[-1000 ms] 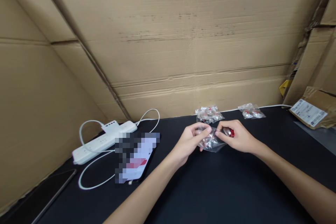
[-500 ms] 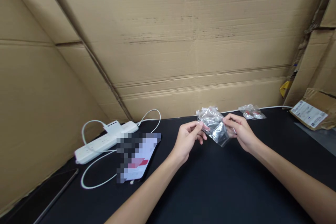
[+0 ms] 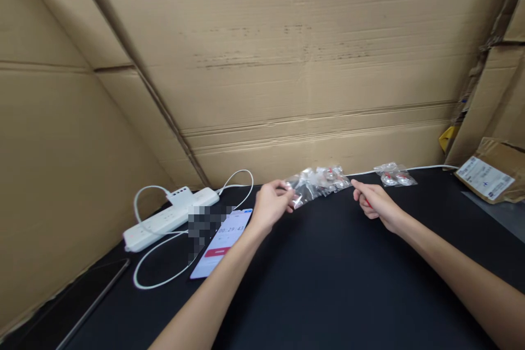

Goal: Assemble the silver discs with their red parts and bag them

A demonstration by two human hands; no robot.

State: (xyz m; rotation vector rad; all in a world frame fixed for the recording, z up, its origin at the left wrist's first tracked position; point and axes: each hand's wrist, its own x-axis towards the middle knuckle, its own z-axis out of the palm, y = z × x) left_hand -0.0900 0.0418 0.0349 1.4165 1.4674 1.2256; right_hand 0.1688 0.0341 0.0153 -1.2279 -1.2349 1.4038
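Note:
My left hand [image 3: 271, 202] pinches one end of a small clear plastic bag [image 3: 302, 188] holding shiny metal bits, just above the black tabletop [image 3: 328, 284]. The bag stretches right toward another clear bag of silver and red parts [image 3: 333, 177] lying by the cardboard wall. My right hand [image 3: 374, 202] hovers apart from the bag, fingers curled round a small red and silver piece that barely shows.
A third clear bag of parts [image 3: 394, 174] lies at the back right. A white power strip [image 3: 172, 212] with looping cable and a lit phone [image 3: 221, 240] sit at the left. Cardboard walls [image 3: 287, 65] enclose the back and left; a labelled cardboard parcel [image 3: 488, 175] is far right.
My right hand let go of the bag, keeping the small red piece. My left hand carried the bag left and back, toward the wall.

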